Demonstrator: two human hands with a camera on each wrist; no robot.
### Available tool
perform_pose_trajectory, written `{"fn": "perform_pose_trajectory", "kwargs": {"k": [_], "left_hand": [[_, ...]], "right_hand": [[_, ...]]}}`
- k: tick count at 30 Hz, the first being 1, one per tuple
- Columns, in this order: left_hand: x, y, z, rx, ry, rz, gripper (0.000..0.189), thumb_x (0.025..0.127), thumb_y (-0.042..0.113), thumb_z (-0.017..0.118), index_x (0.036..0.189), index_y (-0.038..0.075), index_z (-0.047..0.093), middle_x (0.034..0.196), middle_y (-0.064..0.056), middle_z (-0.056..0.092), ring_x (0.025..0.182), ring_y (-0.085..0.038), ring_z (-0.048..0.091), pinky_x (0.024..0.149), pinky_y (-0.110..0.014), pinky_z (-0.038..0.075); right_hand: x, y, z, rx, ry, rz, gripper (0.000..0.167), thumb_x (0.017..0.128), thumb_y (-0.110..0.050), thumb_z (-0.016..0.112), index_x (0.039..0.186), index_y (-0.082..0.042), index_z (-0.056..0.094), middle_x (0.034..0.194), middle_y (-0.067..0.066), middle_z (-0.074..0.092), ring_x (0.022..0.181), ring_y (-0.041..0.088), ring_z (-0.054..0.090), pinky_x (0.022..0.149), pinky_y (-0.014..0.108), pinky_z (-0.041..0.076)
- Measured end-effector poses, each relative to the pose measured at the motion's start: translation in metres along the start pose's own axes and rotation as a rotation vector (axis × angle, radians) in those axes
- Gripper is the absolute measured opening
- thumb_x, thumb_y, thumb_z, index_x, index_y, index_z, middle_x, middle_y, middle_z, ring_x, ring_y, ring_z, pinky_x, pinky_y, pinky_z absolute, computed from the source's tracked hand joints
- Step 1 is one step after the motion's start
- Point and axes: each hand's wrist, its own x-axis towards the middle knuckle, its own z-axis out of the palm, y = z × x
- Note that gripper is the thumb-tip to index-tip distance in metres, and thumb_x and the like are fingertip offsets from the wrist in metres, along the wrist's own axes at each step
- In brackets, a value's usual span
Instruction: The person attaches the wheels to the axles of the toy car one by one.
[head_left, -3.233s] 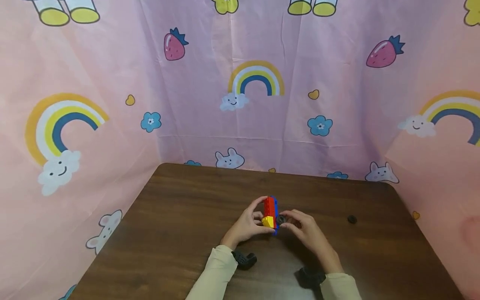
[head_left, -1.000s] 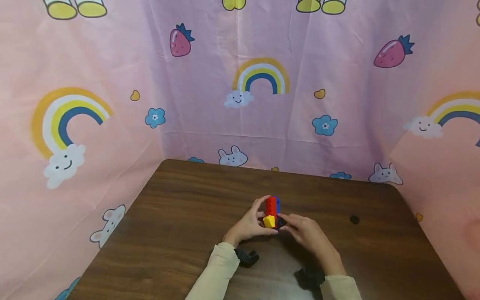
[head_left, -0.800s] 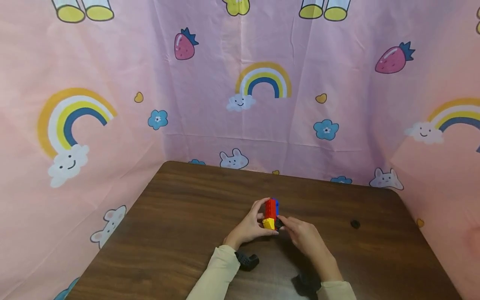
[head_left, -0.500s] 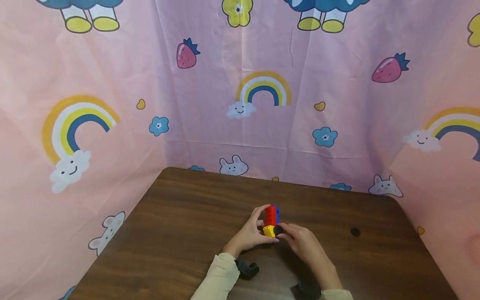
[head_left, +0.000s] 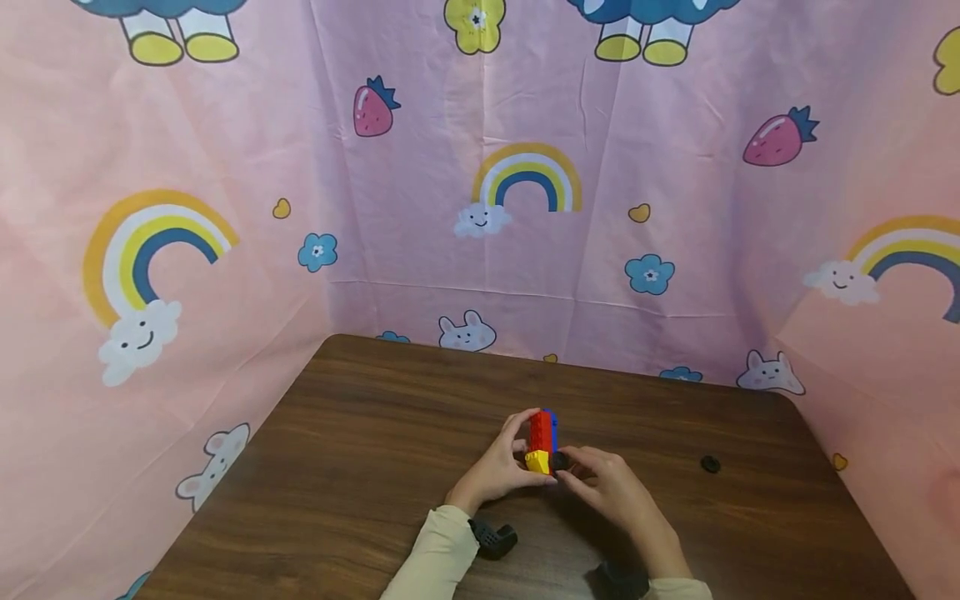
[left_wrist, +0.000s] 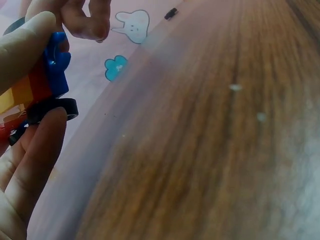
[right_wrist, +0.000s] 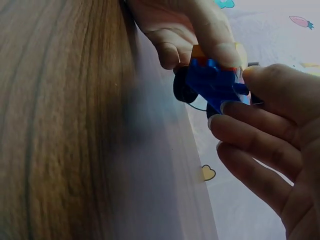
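A toy car [head_left: 540, 435] of building bricks, red on top with a yellow sloped end and a blue base, is held up over the table. My left hand [head_left: 498, 467] grips it from the left, thumb at the yellow end and fingers at the far end. In the left wrist view a black wheel [left_wrist: 67, 107] under the car touches a left fingertip. My right hand [head_left: 615, 487] pinches another black wheel [head_left: 559, 461] against the car's right side, near the yellow end. From the right wrist, the blue base [right_wrist: 215, 82] and a mounted wheel [right_wrist: 184, 86] show.
One loose black wheel [head_left: 710, 464] lies on the brown wooden table [head_left: 375, 433], to the right of my hands. Behind and beside the table hangs a pink cloth [head_left: 405, 250] with printed rainbows and strawberries. Black wrist cameras [head_left: 493, 540] sit at both wrists.
The wheel in my right hand has gone from being turned face-up beside the car to lying against its side. My right fingers have shifted around it; the left hand keeps its grip.
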Motion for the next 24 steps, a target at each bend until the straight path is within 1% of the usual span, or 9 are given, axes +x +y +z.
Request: {"fn": "perform_pose_trajectory", "kwargs": {"k": [5,10,14,18,21,24], "left_hand": [[-0.0006,-0.0010,0.0003,0.004,0.018,0.003,0.100,0.086,0.020,0.087,0.163,0.027,0.022,0.159,-0.007,0.033,0.120,-0.022,0.069,0.093,-0.031,0.061],[0.0013,-0.0035,-0.0009,0.010,0.015,0.016,0.101,0.086,0.019,0.088,0.163,0.026,0.023,0.159,-0.008,0.032,0.119,-0.021,0.069,0.093,-0.031,0.061],[0.0019,-0.0029,-0.0011,0.013,0.016,0.009,0.101,0.085,0.019,0.088,0.162,0.030,0.024,0.159,-0.006,0.032,0.119,-0.022,0.069,0.092,-0.030,0.061],[0.0023,-0.0015,-0.0004,-0.001,0.016,0.007,0.101,0.085,0.018,0.089,0.162,0.033,0.025,0.159,-0.003,0.031,0.121,-0.025,0.068,0.092,-0.031,0.062],[0.0035,-0.0004,-0.0001,-0.003,0.015,0.008,0.101,0.085,0.019,0.089,0.162,0.031,0.025,0.160,-0.002,0.031,0.120,-0.025,0.068,0.092,-0.031,0.062],[0.0034,0.0013,-0.0002,0.000,0.016,0.011,0.101,0.085,0.019,0.089,0.162,0.030,0.025,0.160,-0.003,0.031,0.118,-0.023,0.069,0.092,-0.031,0.062]], "right_hand": [[-0.0019,0.0002,-0.0017,0.002,-0.011,0.030,0.031,0.090,-0.012,0.081,0.119,-0.002,0.074,0.101,0.008,0.079,0.077,0.006,0.073,0.069,0.021,0.062],[-0.0013,0.0003,-0.0026,-0.019,-0.039,0.042,0.030,0.092,-0.013,0.080,0.119,-0.001,0.074,0.101,0.010,0.079,0.077,0.009,0.074,0.069,0.021,0.062],[-0.0007,-0.0004,-0.0028,-0.034,-0.060,0.062,0.032,0.094,-0.015,0.078,0.122,0.000,0.074,0.103,0.011,0.079,0.078,0.010,0.075,0.069,0.022,0.062],[0.0005,-0.0031,-0.0036,-0.047,-0.077,0.100,0.037,0.093,-0.018,0.079,0.125,0.000,0.073,0.102,0.008,0.080,0.079,0.009,0.074,0.071,0.023,0.062],[0.0012,-0.0037,-0.0031,-0.066,-0.052,0.085,0.038,0.092,-0.017,0.080,0.125,0.000,0.074,0.102,0.008,0.080,0.079,0.008,0.073,0.071,0.022,0.062],[0.0013,-0.0029,-0.0008,-0.095,0.001,0.043,0.037,0.089,-0.013,0.081,0.123,0.000,0.075,0.100,0.009,0.080,0.078,0.008,0.073,0.068,0.020,0.061]]}}
